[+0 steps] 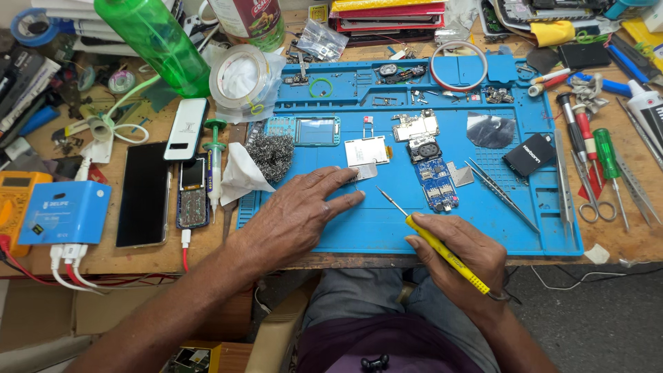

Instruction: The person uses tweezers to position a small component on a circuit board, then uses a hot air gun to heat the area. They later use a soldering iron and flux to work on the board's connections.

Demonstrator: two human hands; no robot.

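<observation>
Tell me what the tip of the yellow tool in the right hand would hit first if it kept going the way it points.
Likely the small metal plate under the left hand's fingertips. The yellow tool in the right hand points up and left toward it over bare blue mat, though height is unclear.

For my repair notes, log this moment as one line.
left hand: fingertips pressing small metal plate | right hand: holding yellow soldering iron, tip raised | surface: blue mat

Blue mat on wooden bench

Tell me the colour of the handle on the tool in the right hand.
Yellow handle, seen in the head view.
</observation>
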